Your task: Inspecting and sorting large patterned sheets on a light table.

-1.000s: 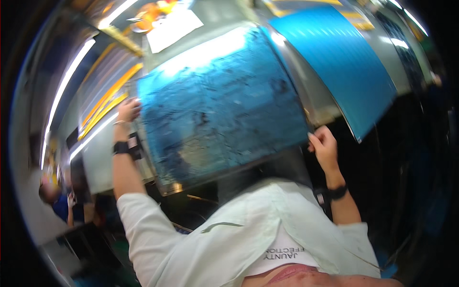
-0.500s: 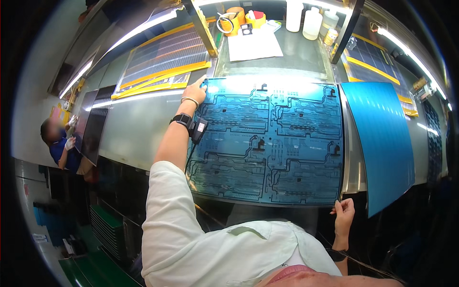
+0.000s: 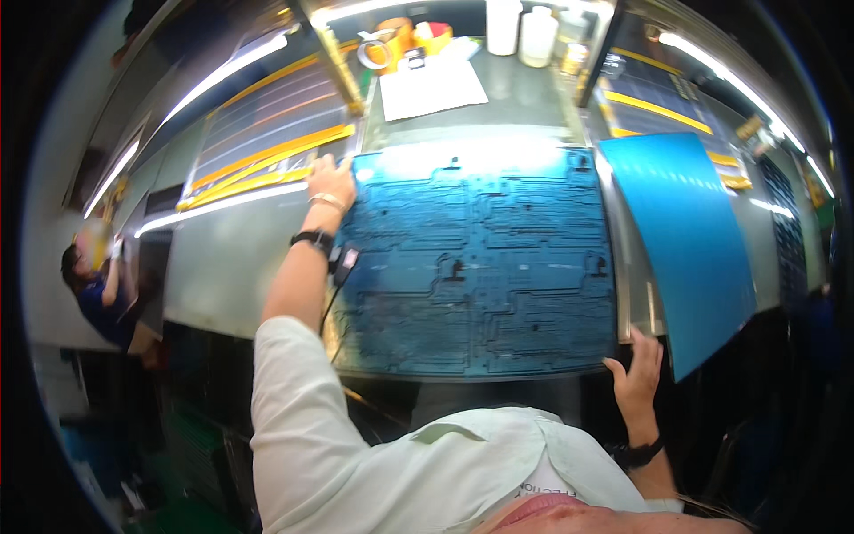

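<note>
a view from a head-worn camera looking down at a metal workbench, where a large blue sheet printed with fine circuit-like tracks lies flat on a lit panel in the middle of the bench. the person's left hand is stretched far forward, palm down with fingers spread flat, pressing the far left corner of the sheet; a dark wristband and a small clipped device sit on that forearm. the right hand rests open at the near right corner, fingers splayed against the sheet's edge, gripping nothing. the step in hand looks like seating and squaring the sheet on the panel, with two opposite corners held down. judging from this, the next move calls for even, gentle pressure and a careful check of the edges, since a thin sheet this wide could slide or buckle if one corner is pushed alone. a plain blue sheet leans just to the right, overlapping the bench edge. at the far end sit white paper, a roll of tape and white bottles. another person in blue works at far left.
</note>
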{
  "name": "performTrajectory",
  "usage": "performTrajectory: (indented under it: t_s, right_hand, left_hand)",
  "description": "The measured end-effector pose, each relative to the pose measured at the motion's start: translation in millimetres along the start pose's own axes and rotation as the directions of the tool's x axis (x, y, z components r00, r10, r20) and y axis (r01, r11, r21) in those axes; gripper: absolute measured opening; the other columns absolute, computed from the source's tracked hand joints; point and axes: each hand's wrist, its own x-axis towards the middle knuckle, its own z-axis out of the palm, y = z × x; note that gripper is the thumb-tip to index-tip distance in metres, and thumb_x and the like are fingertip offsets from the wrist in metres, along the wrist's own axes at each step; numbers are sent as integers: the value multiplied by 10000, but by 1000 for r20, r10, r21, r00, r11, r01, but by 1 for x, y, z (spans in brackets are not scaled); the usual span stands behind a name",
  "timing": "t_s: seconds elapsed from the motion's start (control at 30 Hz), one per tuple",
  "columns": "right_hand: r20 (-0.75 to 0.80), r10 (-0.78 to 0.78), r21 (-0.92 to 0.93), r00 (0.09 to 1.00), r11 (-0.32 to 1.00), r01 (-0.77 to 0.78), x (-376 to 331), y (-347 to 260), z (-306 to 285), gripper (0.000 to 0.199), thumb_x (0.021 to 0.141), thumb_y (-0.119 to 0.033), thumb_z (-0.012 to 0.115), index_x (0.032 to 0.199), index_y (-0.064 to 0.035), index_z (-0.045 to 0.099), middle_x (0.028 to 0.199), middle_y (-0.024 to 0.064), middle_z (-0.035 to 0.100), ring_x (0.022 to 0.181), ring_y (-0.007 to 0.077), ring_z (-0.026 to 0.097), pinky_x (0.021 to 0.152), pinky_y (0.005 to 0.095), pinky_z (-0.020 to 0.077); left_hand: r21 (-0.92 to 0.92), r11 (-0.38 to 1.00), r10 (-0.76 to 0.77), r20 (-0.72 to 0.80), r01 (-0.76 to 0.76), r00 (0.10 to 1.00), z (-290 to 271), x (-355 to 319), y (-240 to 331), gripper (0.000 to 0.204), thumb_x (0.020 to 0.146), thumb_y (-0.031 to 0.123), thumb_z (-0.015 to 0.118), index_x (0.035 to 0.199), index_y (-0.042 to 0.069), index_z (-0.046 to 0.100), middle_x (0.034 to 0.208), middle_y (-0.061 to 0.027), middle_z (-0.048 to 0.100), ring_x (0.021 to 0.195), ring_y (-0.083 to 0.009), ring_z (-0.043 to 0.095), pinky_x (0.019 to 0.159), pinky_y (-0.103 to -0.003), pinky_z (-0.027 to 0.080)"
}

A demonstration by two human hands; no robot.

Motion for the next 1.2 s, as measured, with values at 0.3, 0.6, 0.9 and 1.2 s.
performTrajectory:
  t_s: [0.3,0.6,0.9,1.2]
  right_hand:
    - [363,-582,-304,727,664,683,229,29,35,629,791,-437,560,1265,-43,437,1386,61,344,1297,350,227,1027,551,198]
    - [285,-390,-409,876,776,479,317,22,84,632,855,-488,456,1331,-85,352,1400,69,322,1322,346,193,1045,520,202]
    - [188,-401,-350,896,825,443,314,28,90,650,821,-519,494,1305,-98,393,1363,67,368,1306,326,241,1042,514,216]
    - [180,-339,-296,924,877,379,302,43,93,666,847,-525,450,1351,-108,323,1423,76,277,1334,353,148,1061,516,150]
  left_hand:
    - [-99,985,122,-211,-145,970,32,-8,-8,355,880,241,442,1218,160,511,1324,17,435,1281,-219,301,994,-488,285]
    - [-95,992,73,-134,-86,988,28,-10,-10,373,917,243,378,1272,159,454,1366,36,387,1312,-199,254,1028,-496,241]
    - [-236,969,58,-42,-66,997,32,-6,-12,443,914,313,382,1322,140,375,1400,-9,333,1318,-229,249,1050,-504,189]
    - [-200,978,-39,101,59,994,31,-10,2,588,906,481,336,1398,173,240,1461,19,206,1360,-256,125,1054,-553,115]
